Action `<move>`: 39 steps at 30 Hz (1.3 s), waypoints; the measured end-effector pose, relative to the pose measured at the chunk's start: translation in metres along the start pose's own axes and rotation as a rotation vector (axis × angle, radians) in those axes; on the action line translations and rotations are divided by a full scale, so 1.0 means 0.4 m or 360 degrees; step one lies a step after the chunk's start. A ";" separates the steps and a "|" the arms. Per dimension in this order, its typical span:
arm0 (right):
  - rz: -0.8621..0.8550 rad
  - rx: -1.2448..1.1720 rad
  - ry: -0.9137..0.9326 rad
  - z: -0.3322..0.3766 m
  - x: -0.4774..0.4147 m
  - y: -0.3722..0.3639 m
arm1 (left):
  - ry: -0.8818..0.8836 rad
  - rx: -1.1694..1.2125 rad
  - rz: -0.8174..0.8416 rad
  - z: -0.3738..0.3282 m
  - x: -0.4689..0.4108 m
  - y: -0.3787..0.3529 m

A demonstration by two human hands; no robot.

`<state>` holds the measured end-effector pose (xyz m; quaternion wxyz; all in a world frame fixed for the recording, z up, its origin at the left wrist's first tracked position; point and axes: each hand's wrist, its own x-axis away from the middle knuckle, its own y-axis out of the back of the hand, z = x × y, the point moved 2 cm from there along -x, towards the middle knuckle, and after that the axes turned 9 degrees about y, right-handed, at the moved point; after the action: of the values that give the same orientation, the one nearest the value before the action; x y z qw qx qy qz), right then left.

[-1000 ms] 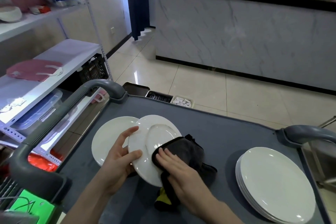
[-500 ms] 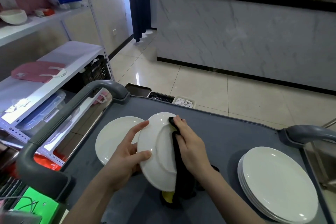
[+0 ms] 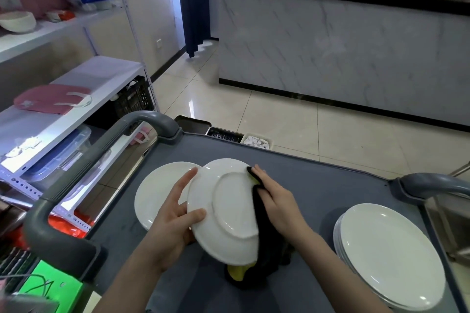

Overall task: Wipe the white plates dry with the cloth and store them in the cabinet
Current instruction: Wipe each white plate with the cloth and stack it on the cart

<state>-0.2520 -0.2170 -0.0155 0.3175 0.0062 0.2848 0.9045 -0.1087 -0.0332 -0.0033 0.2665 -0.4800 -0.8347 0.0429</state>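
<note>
Your left hand [image 3: 175, 218] clamps the held plate [image 3: 229, 211] by its rim, underside tilted up for wiping; your right hand [image 3: 279, 201] pinches the dark cloth [image 3: 264, 234] round the opposite edge; a single plate [image 3: 156, 193] lies beside on the tabletop [image 3: 318, 185]; a stack [image 3: 389, 254] sits right.

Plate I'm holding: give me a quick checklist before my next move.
1. Left hand grips held plate at its rim: ok.
2. Right hand holds cloth against that plate's right rim: ok.
3. Held plate fully dry: cannot tell.
4. Single plate lies flat on the cart: ok.
5. Stack of plates looks even: ok.
6. Cabinet in view: not ok.
</note>
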 end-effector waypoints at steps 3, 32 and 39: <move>-0.0014 -0.0082 -0.0041 -0.020 0.062 -0.002 | -0.0018 0.0172 -0.0095 0.002 -0.011 0.017; -0.0047 0.0775 0.0194 0.001 0.129 -0.015 | 0.0049 0.0682 -0.0394 -0.043 -0.082 -0.003; -0.0600 0.0790 0.0548 0.048 0.112 0.023 | 0.0215 0.0780 -0.0370 -0.056 -0.072 -0.024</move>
<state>-0.2893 -0.1872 -0.0021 0.4150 -0.1220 0.5414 0.7210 -0.0940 -0.0662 0.0073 0.4329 -0.3040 -0.8292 0.1806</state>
